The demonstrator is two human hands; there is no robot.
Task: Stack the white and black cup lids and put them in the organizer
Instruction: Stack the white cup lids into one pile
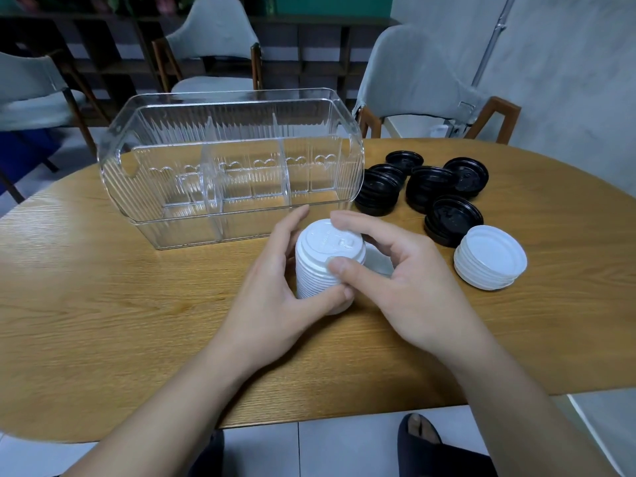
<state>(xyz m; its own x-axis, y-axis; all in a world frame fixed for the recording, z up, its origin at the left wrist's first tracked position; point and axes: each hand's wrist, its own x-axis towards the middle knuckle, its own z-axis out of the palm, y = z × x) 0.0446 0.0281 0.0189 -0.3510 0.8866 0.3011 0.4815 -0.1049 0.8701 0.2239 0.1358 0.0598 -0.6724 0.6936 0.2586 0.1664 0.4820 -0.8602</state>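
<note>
A tall stack of white cup lids stands on the wooden table in front of the clear plastic organizer. My left hand wraps round the stack's left side, thumb across its lower front. My right hand grips the top lids, fingers on the far rim and thumb on the near rim. A shorter pile of white lids lies to the right. Several low piles of black lids sit behind it, right of the organizer.
The organizer has three compartments, all without lids in them, and stands near the table's far edge. Grey chairs stand behind the table. The near table edge curves just in front of my forearms.
</note>
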